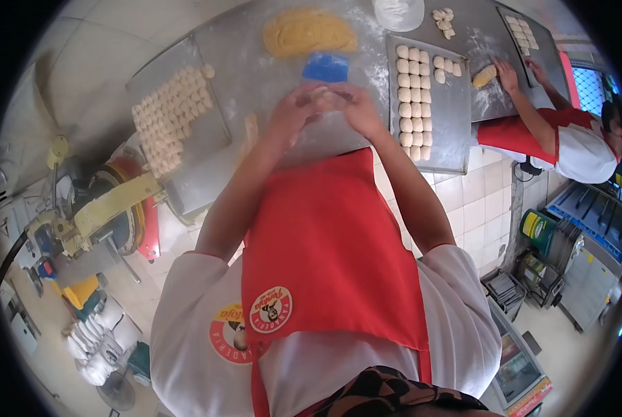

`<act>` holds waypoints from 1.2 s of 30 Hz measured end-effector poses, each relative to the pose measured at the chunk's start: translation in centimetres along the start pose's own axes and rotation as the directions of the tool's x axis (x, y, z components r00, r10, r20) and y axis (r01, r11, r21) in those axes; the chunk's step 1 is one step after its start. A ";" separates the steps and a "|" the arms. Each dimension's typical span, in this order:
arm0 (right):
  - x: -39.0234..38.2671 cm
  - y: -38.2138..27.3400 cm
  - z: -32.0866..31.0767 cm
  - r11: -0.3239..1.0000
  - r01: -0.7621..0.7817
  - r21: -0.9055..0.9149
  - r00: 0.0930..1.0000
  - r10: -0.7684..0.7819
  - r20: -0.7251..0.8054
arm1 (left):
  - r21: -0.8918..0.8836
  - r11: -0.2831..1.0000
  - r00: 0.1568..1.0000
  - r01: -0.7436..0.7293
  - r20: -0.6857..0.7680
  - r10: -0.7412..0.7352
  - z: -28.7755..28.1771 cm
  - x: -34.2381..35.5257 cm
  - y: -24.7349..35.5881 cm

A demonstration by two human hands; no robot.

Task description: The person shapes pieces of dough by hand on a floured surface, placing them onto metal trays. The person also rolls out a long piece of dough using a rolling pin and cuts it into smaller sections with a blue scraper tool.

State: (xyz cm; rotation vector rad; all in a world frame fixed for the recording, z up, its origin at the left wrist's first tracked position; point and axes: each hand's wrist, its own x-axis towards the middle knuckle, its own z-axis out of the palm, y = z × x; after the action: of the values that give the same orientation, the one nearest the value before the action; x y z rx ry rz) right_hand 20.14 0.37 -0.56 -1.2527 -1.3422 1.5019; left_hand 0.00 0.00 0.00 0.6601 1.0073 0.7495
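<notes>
My left hand (290, 118) and my right hand (361, 110) meet over the steel table with their fingers curled together. Between them is a small pale piece of dough (322, 101), partly covered by the fingers and blurred. Just beyond my fingertips lies a blue dough scraper (325, 67). Behind the scraper rests a large yellowish mass of dough (309, 33). A narrow strip of dough (250, 133) lies on the table beside my left forearm.
On the left, a tray (217, 125) carries rows of dough balls. To the right, another tray (451, 149) holds dough balls in columns. A white flour tub (399, 14) stands at the back. Far right, a co-worker's hand (507, 75) touches a dough piece (485, 76). Machinery (109, 208) stands lower left.
</notes>
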 end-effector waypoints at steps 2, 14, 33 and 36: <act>0.0 0.4 -0.2 0.983 -0.008 0.184 0.999 0.013 -0.029 | 0.011 1.000 0.999 -0.021 -0.038 0.021 0.2 0.2 0.2; 0.3 -0.6 0.8 0.993 -0.058 -0.099 0.980 0.038 -0.196 | 0.323 0.937 0.980 -0.136 -0.097 0.175 0.0 1.8 -1.3; -1.8 13.6 -2.3 0.732 0.127 -0.670 0.975 -0.217 -0.052 | 0.915 0.362 0.920 -0.178 0.024 0.390 0.5 9.4 -12.2; -1.5 13.7 -3.2 0.665 0.167 -0.728 0.971 -0.240 0.004 | 0.927 0.267 0.879 -0.262 0.115 0.463 0.2 9.3 -12.5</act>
State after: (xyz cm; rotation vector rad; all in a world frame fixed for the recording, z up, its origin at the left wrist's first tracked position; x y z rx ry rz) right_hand 24.57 -2.55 -13.66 -1.5395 -2.0438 0.7226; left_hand 6.37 0.19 -14.28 1.9544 1.4719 0.5655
